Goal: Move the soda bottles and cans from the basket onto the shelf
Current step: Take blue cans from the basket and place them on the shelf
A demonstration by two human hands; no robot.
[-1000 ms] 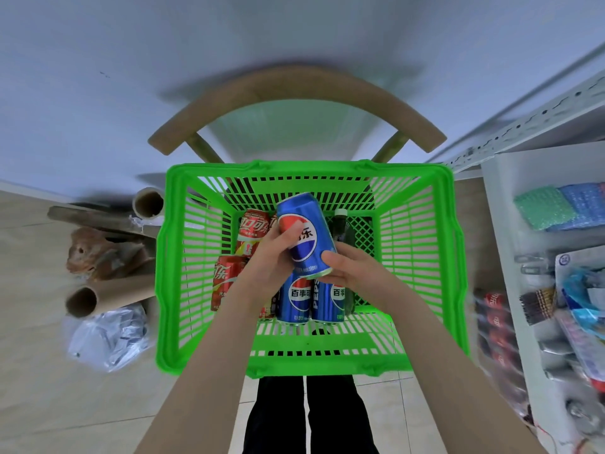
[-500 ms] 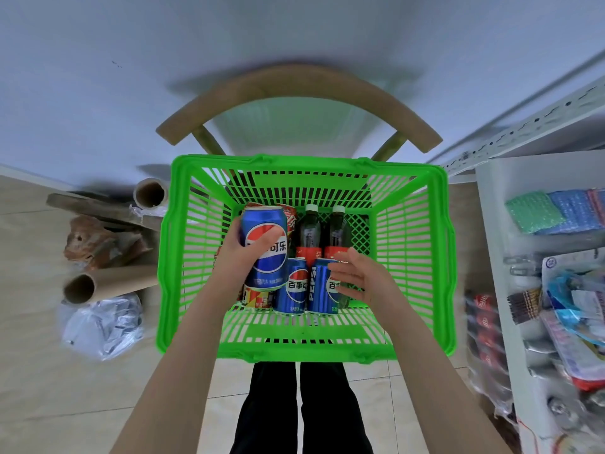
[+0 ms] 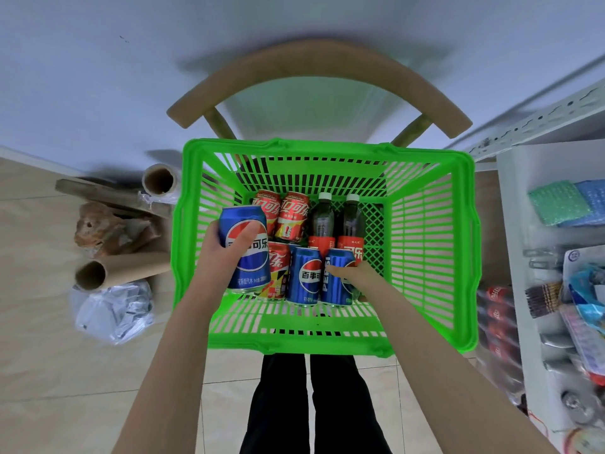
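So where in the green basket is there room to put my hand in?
The bare mesh floor between the two bottles and the basket's right wall is free. The left and middle are crowded: red cans, blue cans, the left hand and the right hand are packed together.

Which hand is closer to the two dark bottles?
Right. The right hand grips a blue can just before the bottles; the left hand holds a second blue can farther left.

The left hand (image 3: 218, 254) holds a blue can (image 3: 243, 220) over the green basket (image 3: 327, 149), at its left side. The right hand (image 3: 358, 274) grips a second can (image 3: 333, 286) inside.
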